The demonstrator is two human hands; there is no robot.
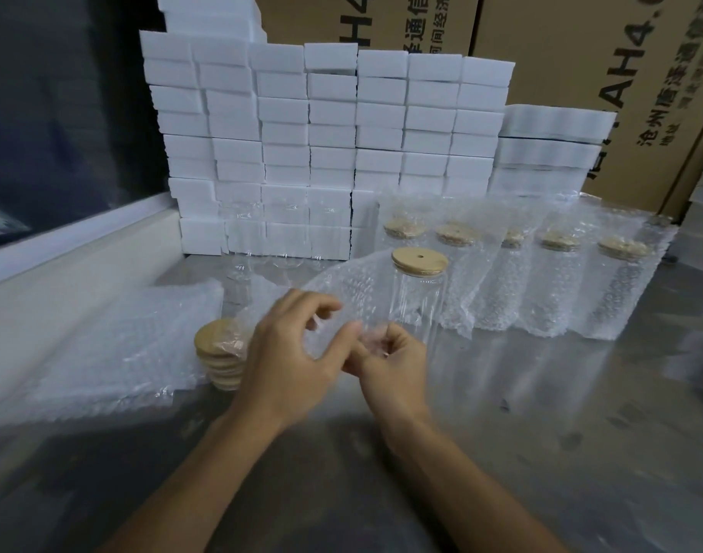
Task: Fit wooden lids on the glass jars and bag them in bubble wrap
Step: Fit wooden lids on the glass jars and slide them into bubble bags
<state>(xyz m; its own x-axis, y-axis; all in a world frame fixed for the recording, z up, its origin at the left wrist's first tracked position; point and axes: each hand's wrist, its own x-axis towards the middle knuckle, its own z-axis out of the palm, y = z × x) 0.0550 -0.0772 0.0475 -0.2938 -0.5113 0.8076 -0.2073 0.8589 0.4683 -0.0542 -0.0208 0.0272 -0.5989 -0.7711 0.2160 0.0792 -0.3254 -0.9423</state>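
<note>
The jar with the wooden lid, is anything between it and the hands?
Only the bubble bag. Both the left hand and the right hand pinch it just in front of the jar. Nothing else visible stands between.

carton [573, 53]: print cut off | empty jars [262, 249]: faint, count unclear

Bare metal table [541, 413] near side and right front: open passage. Left blocked by bubble wrap pile [102, 353] and lid stack [221, 355]. Behind: bagged jars [557, 281], then foam block wall [326, 133].
</note>
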